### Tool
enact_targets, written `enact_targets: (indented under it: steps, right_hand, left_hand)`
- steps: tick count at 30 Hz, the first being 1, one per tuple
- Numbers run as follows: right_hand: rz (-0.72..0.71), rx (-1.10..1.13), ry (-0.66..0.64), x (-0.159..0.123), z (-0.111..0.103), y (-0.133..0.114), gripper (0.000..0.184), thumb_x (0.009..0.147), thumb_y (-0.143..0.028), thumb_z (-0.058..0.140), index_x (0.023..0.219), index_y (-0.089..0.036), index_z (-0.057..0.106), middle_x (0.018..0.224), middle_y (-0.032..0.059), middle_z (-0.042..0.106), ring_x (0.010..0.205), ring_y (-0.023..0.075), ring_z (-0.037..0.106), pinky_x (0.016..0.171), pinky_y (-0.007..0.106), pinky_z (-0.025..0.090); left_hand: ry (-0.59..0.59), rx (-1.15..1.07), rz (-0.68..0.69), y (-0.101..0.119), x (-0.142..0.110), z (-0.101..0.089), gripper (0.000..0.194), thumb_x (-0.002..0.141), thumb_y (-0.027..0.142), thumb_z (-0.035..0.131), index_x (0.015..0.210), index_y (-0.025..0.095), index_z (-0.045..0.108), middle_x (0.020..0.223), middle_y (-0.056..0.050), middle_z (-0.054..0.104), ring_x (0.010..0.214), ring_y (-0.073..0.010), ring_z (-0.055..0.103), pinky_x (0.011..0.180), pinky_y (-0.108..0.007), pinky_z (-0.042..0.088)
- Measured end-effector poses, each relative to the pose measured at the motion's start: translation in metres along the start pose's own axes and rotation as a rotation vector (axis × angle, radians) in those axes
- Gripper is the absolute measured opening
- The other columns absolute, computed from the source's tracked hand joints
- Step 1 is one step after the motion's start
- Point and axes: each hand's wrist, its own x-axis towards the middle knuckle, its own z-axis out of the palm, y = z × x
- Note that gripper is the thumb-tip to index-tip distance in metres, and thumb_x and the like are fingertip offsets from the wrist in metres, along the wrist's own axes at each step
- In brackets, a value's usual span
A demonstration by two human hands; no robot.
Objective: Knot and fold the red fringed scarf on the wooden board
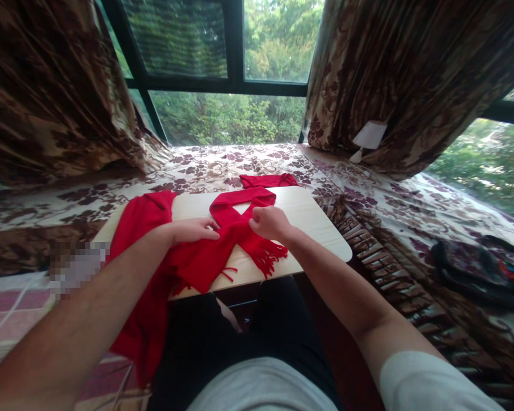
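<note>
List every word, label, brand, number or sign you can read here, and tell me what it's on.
There is no readable text.
Tiny pale mark between the knees: too small to read.
Dark bundle at right: too blurred.
Pixelated patch at left: nothing legible.

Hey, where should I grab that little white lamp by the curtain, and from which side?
I'd grip the lamp by its slim base, under the shade, coming from your side, since the curtain hangs close behind. The shade is much wider than the base, so probably a clumsier hold.
</note>
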Motion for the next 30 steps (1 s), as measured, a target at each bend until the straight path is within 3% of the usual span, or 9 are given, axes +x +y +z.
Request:
enact_targets:
  steps: [3,6,10,13,19,25,28,30]
  right_hand:
    - [-0.044,0.071,0.093,0.003,0.009,-0.001,0.028,0.09,-0.029,0.053,0.106,-0.019,0.073,0.105,0.01,0.073,0.097,0.022,0.065,0.08,0.027,0.045]
    - [-0.117,0.168,0.072,0.007,0.02,0.001,0.031,0.088,-0.024,0.055,0.114,-0.02,0.073,0.115,0.0086,0.072,0.106,0.021,0.064,0.088,0.026,0.044]
    - [-0.065,0.274,-0.076,0.012,0.035,0.01,0.029,0.094,-0.028,0.05,0.096,-0.019,0.077,0.097,0.0052,0.076,0.085,0.017,0.065,0.078,0.024,0.044]
    - [-0.094,0.345,-0.072,0.015,0.043,0.017,0.036,0.098,-0.029,0.046,0.086,-0.017,0.077,0.093,0.0054,0.076,0.084,0.0154,0.064,0.08,0.023,0.043]
    - [-0.139,0.338,0.024,0.016,0.056,0.015,0.038,0.102,-0.029,0.043,0.097,-0.018,0.079,0.104,0.0074,0.075,0.1,0.0164,0.063,0.096,0.027,0.04]
    - [-0.158,0.188,0.048,0.013,0.055,0.005,0.036,0.098,-0.038,0.052,0.12,-0.021,0.074,0.118,0.0095,0.071,0.112,0.0217,0.059,0.103,0.034,0.037]
    - [-0.126,0.114,0.029,0.012,0.052,-0.001,0.044,0.095,-0.047,0.055,0.128,-0.023,0.07,0.116,0.0111,0.068,0.109,0.0238,0.059,0.101,0.035,0.039]
    - [-0.11,0.07,0.015,0.011,0.05,-0.005,0.046,0.094,-0.052,0.054,0.128,-0.025,0.071,0.114,0.0114,0.067,0.107,0.025,0.059,0.098,0.036,0.042]
  left_hand:
    - [-0.077,0.0,0.035,0.0,0.0,0.002,0.07,0.06,0.057,0.073,0.12,0.022,0.063,0.099,-0.004,0.072,0.089,-0.0251,0.07,0.073,-0.029,0.055]
    - [-0.062,0.066,0.073,0.0,-0.002,0.001,0.082,0.065,0.065,0.068,0.136,0.025,0.056,0.109,-0.005,0.072,0.096,-0.0251,0.069,0.083,-0.03,0.054]
    - [-0.052,0.234,0.153,-0.004,-0.003,0.005,0.075,0.065,0.071,0.067,0.124,0.024,0.066,0.117,-0.005,0.072,0.106,-0.0273,0.066,0.091,-0.03,0.051]
    - [-0.061,0.265,0.166,-0.008,0.0,0.011,0.068,0.07,0.073,0.062,0.116,0.024,0.071,0.116,-0.004,0.074,0.107,-0.0284,0.066,0.091,-0.03,0.051]
    - [0.028,0.132,0.312,-0.009,0.001,0.017,0.069,0.083,0.069,0.046,0.136,0.027,0.062,0.135,-0.002,0.066,0.122,-0.0244,0.061,0.107,-0.028,0.042]
    - [0.16,0.239,0.234,-0.006,0.004,0.025,0.07,0.08,0.074,0.049,0.119,0.019,0.068,0.118,-0.01,0.073,0.107,-0.0276,0.068,0.095,-0.033,0.05]
    - [0.253,0.309,0.254,-0.008,0.02,0.024,0.056,0.09,0.062,0.038,0.104,0.02,0.073,0.108,-0.009,0.075,0.102,-0.0261,0.069,0.095,-0.033,0.05]
    - [0.311,0.351,0.3,-0.009,0.034,0.02,0.05,0.092,0.051,0.036,0.105,0.021,0.074,0.115,-0.008,0.074,0.11,-0.0244,0.067,0.101,-0.031,0.047]
